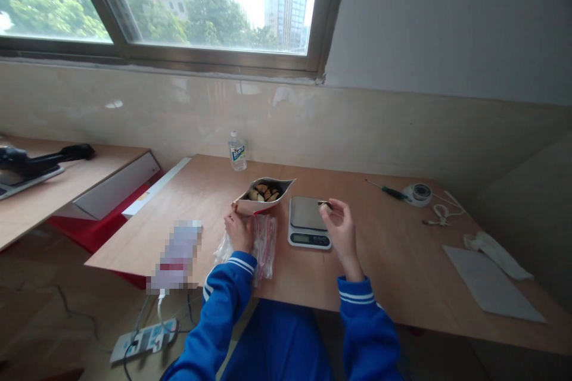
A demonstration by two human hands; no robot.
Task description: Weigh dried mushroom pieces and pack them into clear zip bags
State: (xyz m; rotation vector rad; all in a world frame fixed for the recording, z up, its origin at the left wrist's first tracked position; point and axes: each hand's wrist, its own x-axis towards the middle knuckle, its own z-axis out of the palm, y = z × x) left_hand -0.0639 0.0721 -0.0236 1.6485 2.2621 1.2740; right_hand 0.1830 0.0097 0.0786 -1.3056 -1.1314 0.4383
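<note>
An open pouch (254, 207) stands on the table, its mouth wide and tan, dark-edged pieces that look like dried mushrooms (263, 193) inside. My left hand (240, 233) is closed at the pouch's lower left side, fingers curled against it. Beneath that hand lies a pile of clear zip bags (266, 250) with red seal lines. My right hand (340, 227) pinches one dried mushroom (325, 204) between thumb and fingers, raised over the right edge of a digital kitchen scale (308, 214). The scale's display is too small to read.
A water bottle (238, 153) stands behind the pouch. To the right lie a screwdriver (393, 193), a dome camera (418, 194) with its cable, a grey sheet (491, 286) and white gloves (498, 254). A blurred-out device (176, 256) lies left, above a power strip (145, 339) on the floor.
</note>
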